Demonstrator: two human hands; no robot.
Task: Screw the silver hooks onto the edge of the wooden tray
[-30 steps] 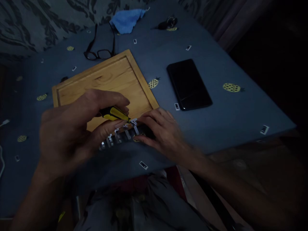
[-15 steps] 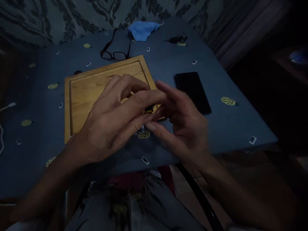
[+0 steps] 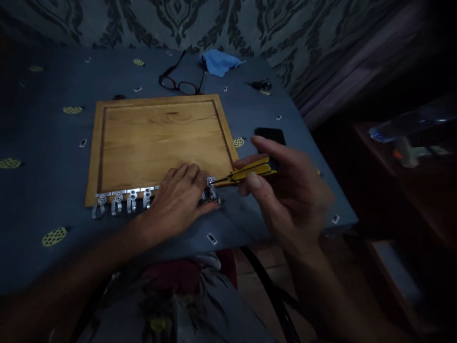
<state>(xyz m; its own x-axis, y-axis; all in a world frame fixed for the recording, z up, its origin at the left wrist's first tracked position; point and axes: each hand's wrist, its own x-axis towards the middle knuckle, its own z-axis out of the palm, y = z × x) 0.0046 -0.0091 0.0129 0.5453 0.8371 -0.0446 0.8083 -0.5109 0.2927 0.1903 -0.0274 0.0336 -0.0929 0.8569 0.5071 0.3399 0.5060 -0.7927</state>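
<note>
A wooden board (image 3: 157,138) with a raised rim lies on the blue tablecloth. Along its near edge runs a metal hook rail (image 3: 123,196) with several silver hooks. My left hand (image 3: 180,200) lies flat on the right part of the rail, fingers stretched out over it. My right hand (image 3: 289,186) grips a yellow-and-black screwdriver (image 3: 246,172). Its tip points left and sits at the rail's right end, by the board's near right corner.
Black glasses (image 3: 180,78) and a blue cloth (image 3: 219,62) lie beyond the board. A dark phone (image 3: 269,134) sits behind my right hand, a small dark object (image 3: 262,85) farther back. The table edge runs just right of my right hand; a dark shelf stands beyond.
The screwdriver passed from my left hand to my right. My left hand dropped onto the hook rail. The view shifted, so the board now shows fully.
</note>
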